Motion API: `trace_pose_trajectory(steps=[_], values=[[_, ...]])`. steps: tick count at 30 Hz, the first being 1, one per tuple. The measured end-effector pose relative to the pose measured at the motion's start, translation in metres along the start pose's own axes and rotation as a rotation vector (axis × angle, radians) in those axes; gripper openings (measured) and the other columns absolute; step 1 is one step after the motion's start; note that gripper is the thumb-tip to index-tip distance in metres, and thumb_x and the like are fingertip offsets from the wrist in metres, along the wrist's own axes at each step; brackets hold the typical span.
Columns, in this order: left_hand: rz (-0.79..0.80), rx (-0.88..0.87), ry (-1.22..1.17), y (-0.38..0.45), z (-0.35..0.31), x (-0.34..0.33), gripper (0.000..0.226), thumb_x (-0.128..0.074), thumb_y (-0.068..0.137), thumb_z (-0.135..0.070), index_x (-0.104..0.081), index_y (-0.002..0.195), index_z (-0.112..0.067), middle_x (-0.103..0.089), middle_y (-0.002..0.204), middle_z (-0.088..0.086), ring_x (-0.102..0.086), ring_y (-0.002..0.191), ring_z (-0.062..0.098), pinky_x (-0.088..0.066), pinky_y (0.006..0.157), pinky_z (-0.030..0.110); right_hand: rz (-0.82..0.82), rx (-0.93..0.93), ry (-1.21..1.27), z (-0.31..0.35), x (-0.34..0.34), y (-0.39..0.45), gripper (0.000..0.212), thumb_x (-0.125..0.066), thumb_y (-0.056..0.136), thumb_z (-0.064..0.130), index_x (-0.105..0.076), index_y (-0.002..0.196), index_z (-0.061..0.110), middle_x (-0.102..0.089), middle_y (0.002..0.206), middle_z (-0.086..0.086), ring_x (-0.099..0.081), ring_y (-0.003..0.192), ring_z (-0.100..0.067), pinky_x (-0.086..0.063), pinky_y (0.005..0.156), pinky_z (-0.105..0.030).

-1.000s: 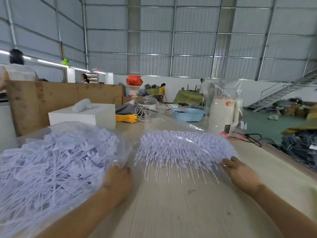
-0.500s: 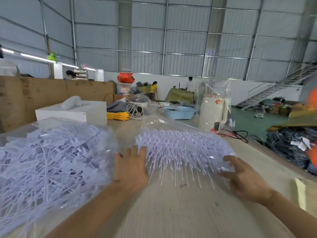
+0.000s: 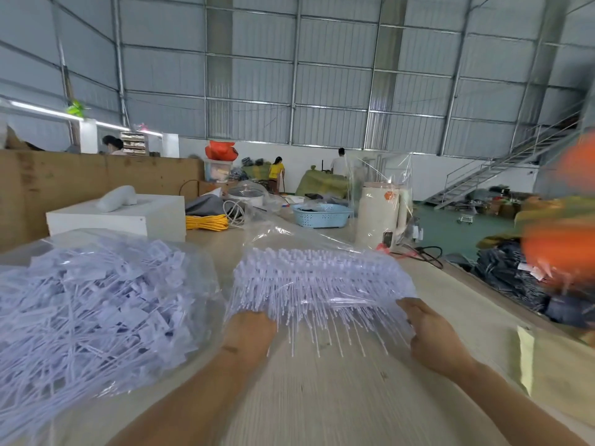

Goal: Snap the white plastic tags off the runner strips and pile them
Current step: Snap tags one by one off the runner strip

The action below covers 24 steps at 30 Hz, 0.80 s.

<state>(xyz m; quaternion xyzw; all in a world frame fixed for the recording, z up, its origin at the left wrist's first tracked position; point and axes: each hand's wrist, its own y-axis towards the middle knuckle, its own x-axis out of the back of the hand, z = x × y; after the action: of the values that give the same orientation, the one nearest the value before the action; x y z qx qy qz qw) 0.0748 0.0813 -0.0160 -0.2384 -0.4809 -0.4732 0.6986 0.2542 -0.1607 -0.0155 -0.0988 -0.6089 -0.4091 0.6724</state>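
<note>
Tags: one bundle of runner strips (image 3: 322, 284), unsnapped, in clear wrap on the table (image 3: 322, 397), centre. One bagged heap of loose tags (image 3: 90, 310), left; too many to count. Left hand (image 3: 249, 333) and right hand (image 3: 431, 336): fingers clasping the bundle's ends. Judged: much done, this bundle outstanding.

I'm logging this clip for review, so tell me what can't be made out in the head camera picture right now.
- Left hand: fingertips hidden under the stack of runner strips, so the grip is unclear.
- Right hand: fingertips hidden behind the clear plastic bag.
- Pile of loose tags: cut off by the left edge.
- Orange object: motion-blurred, unidentifiable.
- Single tags on the strips: too small to count.
</note>
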Motion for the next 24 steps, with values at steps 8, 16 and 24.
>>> trace_pose_trajectory(steps=[8, 16, 24], values=[[0.06, 0.029, -0.004, -0.087, 0.007, 0.012, 0.044, -0.037, 0.092, -0.012, -0.033, 0.135, -0.002, -0.065, 0.109, 0.008, -0.063, 0.1, 0.027, -0.048, 0.079, 0.038, -0.053, 0.142, 0.128, 0.008, 0.041, -0.069, 0.045, -0.057, 0.071, -0.009, -0.068, 0.11, 0.012, -0.062, 0.111, 0.007, -0.051, 0.058, 0.007, -0.037, 0.061, -0.003], [-0.582, -0.001, -0.104, -0.157, -0.026, 0.063, 0.037, -0.034, 0.056, 0.0, -0.071, 0.056, -0.004, -0.049, 0.037, 0.009, -0.049, 0.031, 0.022, -0.044, 0.038, 0.027, -0.108, -0.075, 0.648, 0.021, 0.061, -0.067, 0.031, -0.051, 0.09, -0.002, -0.071, 0.078, 0.019, -0.068, 0.067, -0.009, -0.057, 0.051, -0.018, -0.044, 0.045, -0.021], [-0.49, -0.437, -0.054, -0.108, -0.091, 0.072, 0.047, -0.068, 0.071, -0.042, -0.065, 0.116, -0.027, -0.065, 0.12, 0.003, -0.062, 0.106, 0.018, -0.05, 0.091, 0.028, -0.128, -0.749, 0.706, 0.0, 0.028, -0.009, 0.055, -0.062, 0.087, 0.046, -0.061, 0.089, -0.009, -0.052, 0.072, -0.009, -0.052, 0.061, -0.023, -0.041, 0.07, -0.033]])
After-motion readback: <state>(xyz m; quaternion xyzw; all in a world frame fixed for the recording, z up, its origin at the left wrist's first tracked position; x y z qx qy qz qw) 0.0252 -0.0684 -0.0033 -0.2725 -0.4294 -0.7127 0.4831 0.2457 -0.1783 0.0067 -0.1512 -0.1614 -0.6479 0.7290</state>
